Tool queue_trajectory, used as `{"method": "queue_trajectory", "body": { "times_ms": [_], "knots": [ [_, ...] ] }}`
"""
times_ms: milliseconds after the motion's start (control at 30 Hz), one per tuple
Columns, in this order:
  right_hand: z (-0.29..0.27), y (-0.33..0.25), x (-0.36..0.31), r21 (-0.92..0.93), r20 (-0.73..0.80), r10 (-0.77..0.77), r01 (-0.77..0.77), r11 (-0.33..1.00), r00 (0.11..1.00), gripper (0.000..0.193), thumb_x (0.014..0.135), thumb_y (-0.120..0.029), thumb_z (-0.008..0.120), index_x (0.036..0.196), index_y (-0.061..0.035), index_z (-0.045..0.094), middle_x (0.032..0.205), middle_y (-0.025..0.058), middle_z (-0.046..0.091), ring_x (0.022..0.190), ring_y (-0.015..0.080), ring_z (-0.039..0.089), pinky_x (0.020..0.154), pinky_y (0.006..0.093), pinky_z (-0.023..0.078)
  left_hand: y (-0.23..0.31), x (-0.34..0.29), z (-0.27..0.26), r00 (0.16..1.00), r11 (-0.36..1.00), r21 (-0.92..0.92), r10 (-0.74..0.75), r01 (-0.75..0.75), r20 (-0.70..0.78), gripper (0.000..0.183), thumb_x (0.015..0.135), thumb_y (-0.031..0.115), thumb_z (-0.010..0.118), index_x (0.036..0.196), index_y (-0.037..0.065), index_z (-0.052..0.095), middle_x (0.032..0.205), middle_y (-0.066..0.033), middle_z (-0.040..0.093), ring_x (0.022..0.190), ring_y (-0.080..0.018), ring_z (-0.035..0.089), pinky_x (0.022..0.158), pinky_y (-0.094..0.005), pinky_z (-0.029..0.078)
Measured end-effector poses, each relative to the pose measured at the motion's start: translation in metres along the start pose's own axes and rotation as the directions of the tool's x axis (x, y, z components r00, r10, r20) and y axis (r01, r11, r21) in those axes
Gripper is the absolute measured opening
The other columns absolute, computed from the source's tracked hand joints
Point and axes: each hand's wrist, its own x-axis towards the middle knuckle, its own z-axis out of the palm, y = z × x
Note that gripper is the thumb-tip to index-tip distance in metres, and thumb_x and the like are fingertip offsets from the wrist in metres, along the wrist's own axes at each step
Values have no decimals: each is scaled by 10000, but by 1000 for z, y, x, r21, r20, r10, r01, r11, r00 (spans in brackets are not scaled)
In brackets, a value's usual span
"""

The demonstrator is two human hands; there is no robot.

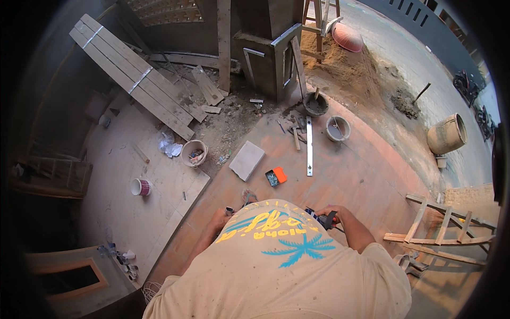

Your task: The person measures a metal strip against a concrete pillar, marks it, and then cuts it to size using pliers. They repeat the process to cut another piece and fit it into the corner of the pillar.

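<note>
My right hand (337,213) is closed on a dark blue and black power tool (323,219) with a bit of red on it. The shirt hides part of the tool, so its exact kind does not show. On the other side, my left hand (220,217) is closed at the shirt's edge, with a small dark piece (229,211) at its fingers that I cannot make out. Ahead of both hands lie an orange-lidded box (275,176) of small metal pieces and a grey rectangular slab (247,161). A long spirit level (309,146) lies farther off beside a hammer (296,138).
Two mortar buckets (338,128) (316,104) stand beyond the level. To the left are a bucket of scraps (194,153), a white-and-purple pail (141,187) and strapped planks (133,74). A wooden ladder-like frame (446,226) lies right; a sand heap (345,69) rises behind.
</note>
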Motion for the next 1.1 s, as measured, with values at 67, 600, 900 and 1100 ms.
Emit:
{"method": "queue_trajectory", "body": {
  "times_ms": [67,600,900,1100],
  "knots": [
    [21,-21,-6,-46,-45,-12,9,999,999,309,930,-409,742,853,-110,762,711,54,749,492,160,668,438,344,521,-6,21,-30,999,1000,8,17,-17,44,392,894,401,779,1041,38,776,907,-125,773,821,-201,713,748,-364,546],
    [123,-5,36,660,-213,-265,338,670,940,225,868,-249,754,927,-36,714,798,128,759,619,220,741,572,390,635,-151,96,-143,965,982,189,-43,-8,259,355,897,402,714,898,49,755,794,-191,714,693,-275,651,668,-428,512],
    [153,-70,12,467,-194,-218,285,837,956,221,876,-231,728,911,-13,710,745,121,745,539,221,711,492,343,610,-118,105,-171,959,962,190,148,-196,242,346,900,394,711,895,50,748,774,-200,696,676,-260,637,653,-447,497],
    [91,-90,31,243,-356,-446,542,804,821,282,886,-228,739,1093,-53,662,891,157,745,626,210,716,509,373,616,-34,98,-192,963,945,190,268,-268,26,310,907,327,745,921,18,750,796,-140,733,730,-240,691,700,-402,539]
  ]
}}
